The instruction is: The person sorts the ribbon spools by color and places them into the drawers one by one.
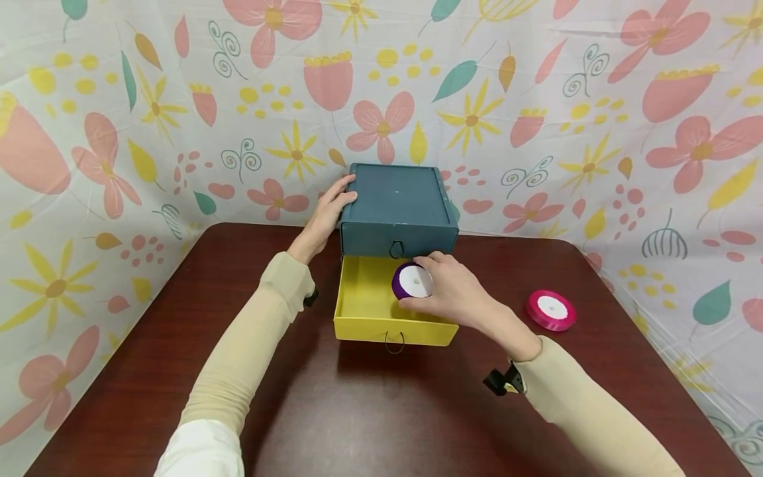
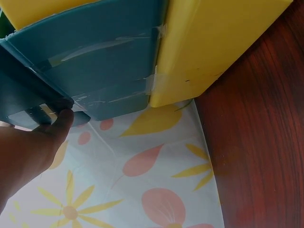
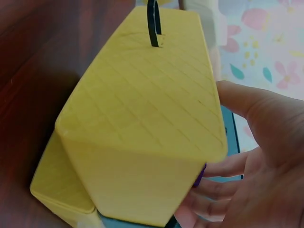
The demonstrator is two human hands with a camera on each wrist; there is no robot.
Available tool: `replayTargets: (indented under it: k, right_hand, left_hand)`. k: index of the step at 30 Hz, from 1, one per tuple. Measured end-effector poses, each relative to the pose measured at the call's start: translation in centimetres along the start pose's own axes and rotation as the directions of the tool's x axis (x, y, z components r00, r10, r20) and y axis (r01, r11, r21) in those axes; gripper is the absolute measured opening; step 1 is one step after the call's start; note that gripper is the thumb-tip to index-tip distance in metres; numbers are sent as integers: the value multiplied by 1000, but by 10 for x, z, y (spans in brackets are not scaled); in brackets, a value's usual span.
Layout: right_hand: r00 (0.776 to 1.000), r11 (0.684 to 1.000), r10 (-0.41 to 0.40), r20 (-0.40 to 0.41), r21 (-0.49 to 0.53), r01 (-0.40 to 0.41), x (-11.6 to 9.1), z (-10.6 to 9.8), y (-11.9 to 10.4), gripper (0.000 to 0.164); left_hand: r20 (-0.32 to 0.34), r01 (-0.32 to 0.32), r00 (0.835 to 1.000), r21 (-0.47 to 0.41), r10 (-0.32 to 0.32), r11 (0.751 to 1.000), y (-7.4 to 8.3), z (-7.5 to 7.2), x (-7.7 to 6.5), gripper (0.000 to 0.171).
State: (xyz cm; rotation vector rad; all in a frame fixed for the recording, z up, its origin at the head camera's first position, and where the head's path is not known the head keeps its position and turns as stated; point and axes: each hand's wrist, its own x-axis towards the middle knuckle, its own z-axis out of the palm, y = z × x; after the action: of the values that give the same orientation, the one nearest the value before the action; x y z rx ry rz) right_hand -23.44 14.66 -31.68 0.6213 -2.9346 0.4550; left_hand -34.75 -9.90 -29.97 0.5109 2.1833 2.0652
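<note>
Floral cloth (image 1: 381, 40) as backdrop across top & sides of the head view, dark wood table (image 1: 286, 411) below. Purple roll (image 1: 411, 281) is mid-frame, in or just over the R half of the open drawer (image 1: 387, 329), white face toward the head cam; can't tell if it touches the drawer floor. R hand (image 1: 453, 291) has it by its R side, thumb at the lower edge, other fingers at the upper, gap only abt as wide as the roll; some fingertips hidden. R wrist view shows just a sliver of purple past the drawer's yellow wall

Step in hand, as I judge it: handling the roll inside the drawer. Best done w/ a light grip on the rim, roll level, wrist high enough to clear the front & R walls, then a gentle release or lift, no drop or drag. Pressing on the drawer front could tip it, so go easy

L hand (image 1: 322, 218) rests on the box (image 1: 396, 192) at its upper-left edge, fingers fairly straight, not wrapped round anything I can see; good spot for bracing the box vs. a shift

In the way: box front overhangs the back of the drawer, & its ring (image 1: 396, 250) sits close to the R fingertips, so easy to snag. Drawer's own wire loop (image 1: 394, 342) hangs at the front, lower centre, clear of both hands. Pink roll (image 1: 551, 310) lies flat on the table, right of centre, well apart from the drawer, near the R forearm, so mind the elbow swing
</note>
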Motion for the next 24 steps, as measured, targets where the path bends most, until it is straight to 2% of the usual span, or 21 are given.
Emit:
replayTargets:
  k: [7,12,18,21,24]
  right_hand:
    - [1000,998,-16,26,-62,18,9,11,-6,78]
    - [999,996,3,35,-85,0,13,19,-7,80]
    - [999,996,-9,50,-87,13,14,25,-6,81]
    - [999,998,-34,21,-59,35,10,22,-6,73]
    - [997,998,-55,-56,-21,54,3,17,-8,58]
  left_hand:
    - [-8,5,1000,7,-5,1000,1,1,-1,55]
    - [5,-6,1000,13,6,1000,0,1,0,56]
    - [11,-21,1000,4,21,1000,-11,-2,8,56]
    - [-6,-26,1000,0,26,1000,-19,-4,14,54]
    - [-22,-36,999,6,36,999,-24,-6,19,54]
